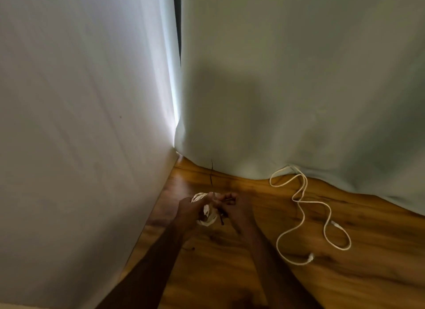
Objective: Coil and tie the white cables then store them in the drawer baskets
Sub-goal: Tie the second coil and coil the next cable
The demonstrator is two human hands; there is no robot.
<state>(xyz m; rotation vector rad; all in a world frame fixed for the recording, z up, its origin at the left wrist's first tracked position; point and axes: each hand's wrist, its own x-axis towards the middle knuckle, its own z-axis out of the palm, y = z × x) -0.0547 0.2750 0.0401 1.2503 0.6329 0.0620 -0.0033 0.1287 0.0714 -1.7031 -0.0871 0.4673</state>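
Note:
My left hand (190, 208) grips a coiled white cable (208, 214) above the wooden floor, near the corner. Loops of the coil show above and below my fingers. My right hand (232, 207) is right beside it, fingers pinched on a thin dark tie (222, 218) that hangs against the coil. A second white cable (301, 207) lies loose on the floor to the right, winding from the curtain hem down to a plug end (310, 258). No drawer or basket is in view.
A white wall (80, 124) stands close on the left. A pale curtain (299, 90) hangs ahead and to the right, its hem on the wooden floor (230, 274). A thin dark strand (211, 173) lies at the hem.

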